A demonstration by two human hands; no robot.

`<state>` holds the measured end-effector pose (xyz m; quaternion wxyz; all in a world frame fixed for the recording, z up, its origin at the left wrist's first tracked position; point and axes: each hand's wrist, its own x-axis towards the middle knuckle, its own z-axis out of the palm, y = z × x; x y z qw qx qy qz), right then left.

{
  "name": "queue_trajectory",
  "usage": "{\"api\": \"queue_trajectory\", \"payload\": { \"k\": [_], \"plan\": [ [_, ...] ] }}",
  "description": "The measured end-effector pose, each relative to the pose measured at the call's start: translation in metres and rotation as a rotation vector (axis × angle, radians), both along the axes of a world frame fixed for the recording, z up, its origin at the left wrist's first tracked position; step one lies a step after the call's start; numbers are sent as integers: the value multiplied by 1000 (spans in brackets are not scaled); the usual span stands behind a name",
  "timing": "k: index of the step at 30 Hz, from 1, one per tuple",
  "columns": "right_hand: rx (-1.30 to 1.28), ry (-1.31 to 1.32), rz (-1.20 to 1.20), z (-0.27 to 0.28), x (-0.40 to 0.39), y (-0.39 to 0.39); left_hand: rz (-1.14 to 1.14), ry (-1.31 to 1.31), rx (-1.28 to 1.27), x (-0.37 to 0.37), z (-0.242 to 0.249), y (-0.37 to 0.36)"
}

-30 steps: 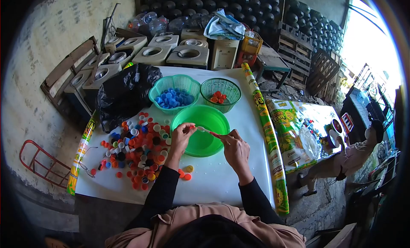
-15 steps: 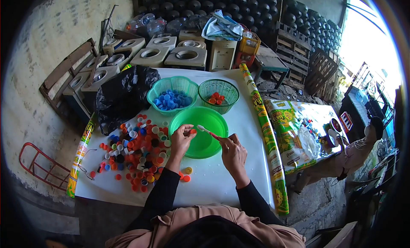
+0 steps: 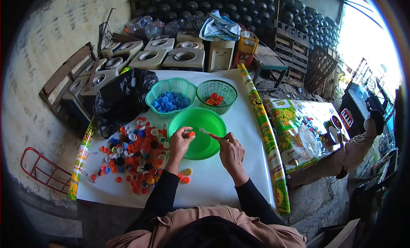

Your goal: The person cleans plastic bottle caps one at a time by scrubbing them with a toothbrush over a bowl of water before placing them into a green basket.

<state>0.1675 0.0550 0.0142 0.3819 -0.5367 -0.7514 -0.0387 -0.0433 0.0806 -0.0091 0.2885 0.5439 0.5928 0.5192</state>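
Note:
Pinched in the fingers of my left hand (image 3: pixel 179 146) is an orange bottle cap (image 3: pixel 191 134), over the left part of a green basin (image 3: pixel 196 152). My right hand (image 3: pixel 232 153) grips a toothbrush (image 3: pixel 209 134) by its red handle, its white head pointing left towards the cap with a small gap between. The basin appears to hold water. A heap of mixed bottle caps (image 3: pixel 143 158) lies left of my left forearm. Behind the basin stand a light green basket (image 3: pixel 152 98) with blue caps (image 3: pixel 171 102) and a darker green basket (image 3: pixel 229 94) with several orange-red caps (image 3: pixel 215 99).
A black plastic bag (image 3: pixel 124 98) lies at the table's back left. Rolled printed wrapping (image 3: pixel 265 137) edges the white table (image 3: pixel 213 192) on the right. Another person (image 3: pixel 341 156) works at a second table (image 3: pixel 284 115) with caps. Dispenser casings (image 3: pixel 147 58) stand behind.
The orange cap has turned in my left fingers and shows a different side. The toothbrush has tilted slightly, its head still near the cap. The other person has leaned a little.

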Motion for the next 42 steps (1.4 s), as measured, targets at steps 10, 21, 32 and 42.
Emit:
{"api": "queue_trajectory", "payload": {
  "k": [10, 21, 32, 42],
  "plan": [
    [-144, 161, 58, 23, -4, -19, -2, -160, 35, -5, -23, 13],
    [-68, 75, 7, 14, -9, -5, -32, -141, -24, -10, -24, 16],
    [-111, 185, -46, 4, 7, -13, 71, 63, 188, 6, 3, -5],
    [-172, 183, -56, -6, 11, -11, -172, 250, 304, 16, 41, 57]
  ]
}}
